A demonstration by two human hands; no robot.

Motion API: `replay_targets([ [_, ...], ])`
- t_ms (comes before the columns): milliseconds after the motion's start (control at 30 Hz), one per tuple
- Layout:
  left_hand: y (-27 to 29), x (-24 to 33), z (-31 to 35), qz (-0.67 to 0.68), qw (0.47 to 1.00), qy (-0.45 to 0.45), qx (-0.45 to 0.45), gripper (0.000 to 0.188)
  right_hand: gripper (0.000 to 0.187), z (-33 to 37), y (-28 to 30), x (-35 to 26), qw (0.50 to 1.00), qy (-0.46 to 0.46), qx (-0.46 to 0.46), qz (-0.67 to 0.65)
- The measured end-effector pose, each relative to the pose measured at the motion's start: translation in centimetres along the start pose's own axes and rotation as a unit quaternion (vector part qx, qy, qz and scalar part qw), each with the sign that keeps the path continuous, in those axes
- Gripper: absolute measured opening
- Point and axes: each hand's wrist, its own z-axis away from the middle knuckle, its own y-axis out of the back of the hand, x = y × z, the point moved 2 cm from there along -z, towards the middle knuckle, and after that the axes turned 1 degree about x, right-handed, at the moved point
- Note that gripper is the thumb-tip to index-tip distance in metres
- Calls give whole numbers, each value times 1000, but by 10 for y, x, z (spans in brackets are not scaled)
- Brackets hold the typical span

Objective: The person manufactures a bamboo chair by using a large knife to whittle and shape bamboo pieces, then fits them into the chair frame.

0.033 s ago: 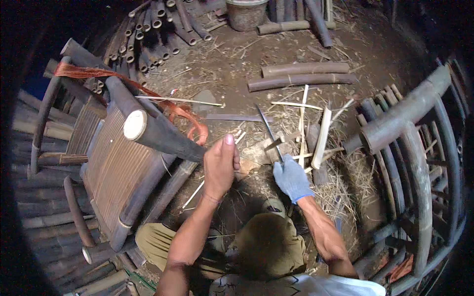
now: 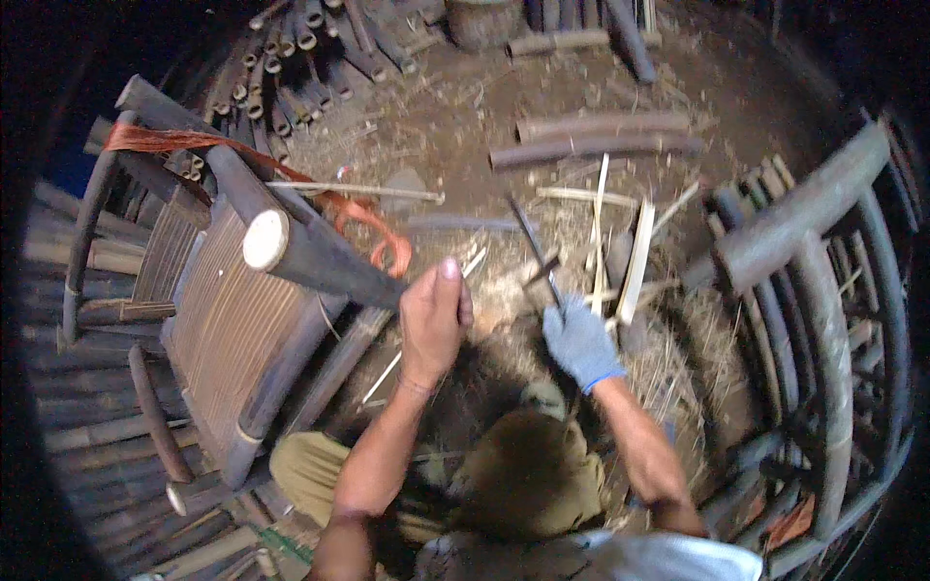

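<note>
My right hand, in a blue-grey knitted glove, is closed round the handle of a long narrow knife. Its dark blade points away and slightly left. Beside the blade, a short brown piece sticks up at a slant over a pale, blurred patch of ground. My bare left hand makes a fist with the thumb on top. A thin pale bamboo strip shows beyond the fist and again below it; whether the fingers hold it is hidden. Against the fist's left side ends a thick dark bamboo pole from the chair.
A bamboo chair with a slatted seat and orange strap stands left. Another bamboo frame rises right. Split strips and shavings litter the dirt. Two bamboo lengths, a bucket and stacked bamboo poles lie farther off.
The gloved hand and knife have shifted slightly right and away. My left fist stays nearly in place, and the whole view has moved a little and blurred.
</note>
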Motion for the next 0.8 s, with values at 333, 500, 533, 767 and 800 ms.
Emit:
replay_targets([
  [333, -22, -16, -1, -30, 983, 117, -135, 45, 32, 3, -21, -12, 997, -28, -55, 41],
  [500, -36, -40, 8, 33, 991, 83, -102, 40, 30, 12, -27, -18, 998, -13, -67, 7],
  [533, -34, -41, 10, 9, 994, 42, -96, 41, 29, 9, -31, -16, 997, -18, -78, 14],
  [767, -26, -73, 13, 84, 996, -7, -32, 52, 23, -7, -31, -6, 980, 35, -113, -161],
  [800, -25, -74, 13, 56, 997, -32, -41, 52, 23, 0, -30, -11, 981, 54, -86, -164],
])
